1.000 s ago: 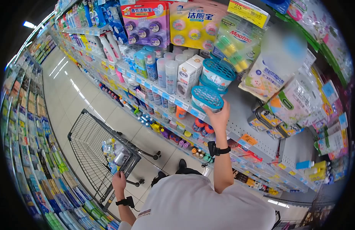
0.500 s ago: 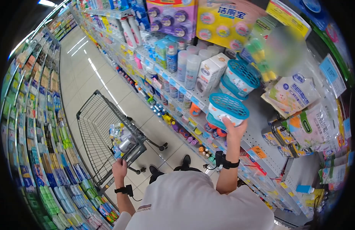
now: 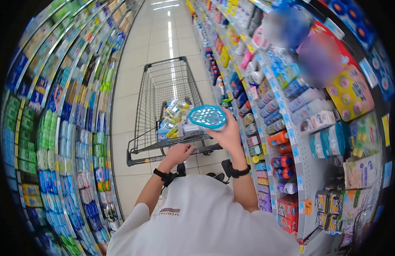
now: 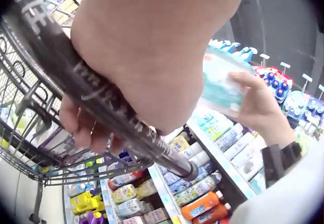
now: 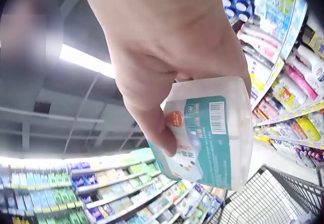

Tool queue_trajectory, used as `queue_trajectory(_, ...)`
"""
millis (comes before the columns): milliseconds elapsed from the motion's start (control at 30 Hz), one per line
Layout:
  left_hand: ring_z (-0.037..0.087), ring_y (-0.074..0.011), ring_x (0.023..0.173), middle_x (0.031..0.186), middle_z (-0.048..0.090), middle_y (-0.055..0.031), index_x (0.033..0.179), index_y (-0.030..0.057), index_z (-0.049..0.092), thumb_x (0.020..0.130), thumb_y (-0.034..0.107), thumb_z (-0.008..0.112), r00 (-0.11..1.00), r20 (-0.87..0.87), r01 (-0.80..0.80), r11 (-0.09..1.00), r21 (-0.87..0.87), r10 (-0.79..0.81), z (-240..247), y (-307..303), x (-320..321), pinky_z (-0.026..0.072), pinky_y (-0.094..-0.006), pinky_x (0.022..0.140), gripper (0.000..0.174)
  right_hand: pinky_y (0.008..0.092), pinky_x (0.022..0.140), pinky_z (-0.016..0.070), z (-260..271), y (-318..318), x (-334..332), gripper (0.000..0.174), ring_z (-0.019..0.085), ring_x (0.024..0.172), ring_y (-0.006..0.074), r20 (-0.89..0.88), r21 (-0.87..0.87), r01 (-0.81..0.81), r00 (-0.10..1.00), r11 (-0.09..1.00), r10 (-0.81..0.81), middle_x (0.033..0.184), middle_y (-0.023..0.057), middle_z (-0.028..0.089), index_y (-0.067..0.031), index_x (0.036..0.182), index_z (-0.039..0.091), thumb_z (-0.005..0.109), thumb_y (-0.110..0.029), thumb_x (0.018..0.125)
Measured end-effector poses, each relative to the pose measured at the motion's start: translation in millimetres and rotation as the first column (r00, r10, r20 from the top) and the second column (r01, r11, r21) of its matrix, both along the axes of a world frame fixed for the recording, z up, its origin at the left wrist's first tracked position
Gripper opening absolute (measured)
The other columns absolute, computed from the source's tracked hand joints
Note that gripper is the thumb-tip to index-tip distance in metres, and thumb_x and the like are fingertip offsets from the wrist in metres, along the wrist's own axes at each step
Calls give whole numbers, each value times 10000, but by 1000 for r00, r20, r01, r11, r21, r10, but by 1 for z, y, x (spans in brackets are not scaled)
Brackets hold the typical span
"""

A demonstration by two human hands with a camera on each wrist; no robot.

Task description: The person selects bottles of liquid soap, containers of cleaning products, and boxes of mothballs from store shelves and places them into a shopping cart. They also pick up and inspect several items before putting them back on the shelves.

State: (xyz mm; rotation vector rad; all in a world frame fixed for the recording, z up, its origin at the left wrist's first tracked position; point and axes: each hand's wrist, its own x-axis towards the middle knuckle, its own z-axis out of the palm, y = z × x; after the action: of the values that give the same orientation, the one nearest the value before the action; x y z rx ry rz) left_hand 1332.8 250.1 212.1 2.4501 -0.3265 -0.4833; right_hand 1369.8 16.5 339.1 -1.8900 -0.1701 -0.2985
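Shirt, pale and short-sleeved, fills the foreground, seen from above, with a dark strap around each of the person's wrists. Just beyond it, the left hand lies over a dark cart handle, its fingers curled round the bar. The right hand is curled firmly round a tub, thumb pressed against one side. The tub has a teal lid, whitish walls and a teal label with a barcode (the right wrist view shows this most clearly); from above, it appears over the near right part of a wire shopping cart, beside the packages lying in the basket. To the right, a shelf holds orange bottles, a white box and more teal containers. To the left, another long shelf is stacked with green packs and blue packs. Farther off, pale floor tiles run up the aisle, reflecting a line of bright lights
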Motion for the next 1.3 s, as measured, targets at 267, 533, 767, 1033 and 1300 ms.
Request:
queue_trajectory(267, 688, -405, 824, 806, 692, -209, 862, 27, 668, 957, 387, 617, 967, 221, -165, 973, 160, 128, -10, 120, -26, 543, -517, 731, 377, 465, 976, 480, -93, 140, 31, 697, 646, 1111, 368, 19, -495, -239, 958, 835, 285, 1187, 162, 687, -53, 1269, 595, 830, -60, 613)
queue_trajectory(533, 683, -370, 746, 778, 688, -151, 831, 60, 664, 916, 266, 594, 856, 239, -489, 869, 81, 459, -13, 177, -49, 535, -498, 657, 234, 554, 1114, 354, -154, 180, 24, 679, 511, 1306, 366, -222, -601, -419, 905, 680, 362, 1320, 155, 599, -55, 1334, 531, 674, 41, 676)
queue_trajectory(767, 698, -388, 771, 827, 710, -182, 877, 43, 674, 936, 297, 569, 908, 103, -417, 899, 133, 406, 0, 181, -42, 547, -513, 678, 281, 544, 1169, 343, -167, 163, 34, 630, 503, 1352, 366, -387, -643, -554, 831, 530, 399, 1403, 185, 567, -43, 1377, 530, 628, -34, 755)
queue_trajectory(1033, 699, -382, 787, 827, 711, -180, 870, 42, 669, 938, 306, 565, 917, 96, -398, 902, 166, 386, -2, 179, -42, 539, -524, 688, 292, 416, 1041, 493, -92, 96, 16, 547, 625, 1226, 381, -532, -298, -511, 790, 806, 305, 1306, 243, 651, 14, 1370, 557, 696, -132, 862)
queue_trajectory(1300, 694, -398, 823, 862, 718, -177, 923, 75, 682, 920, 326, 576, 913, 123, -408, 882, 233, 390, -16, 187, -43, 538, -525, 706, 273, 408, 986, 526, -52, -30, -43, 526, 677, 1170, 313, -476, -263, -170, 879, 950, 25, 1249, 201, 695, -27, 1389, 557, 708, -104, 892)
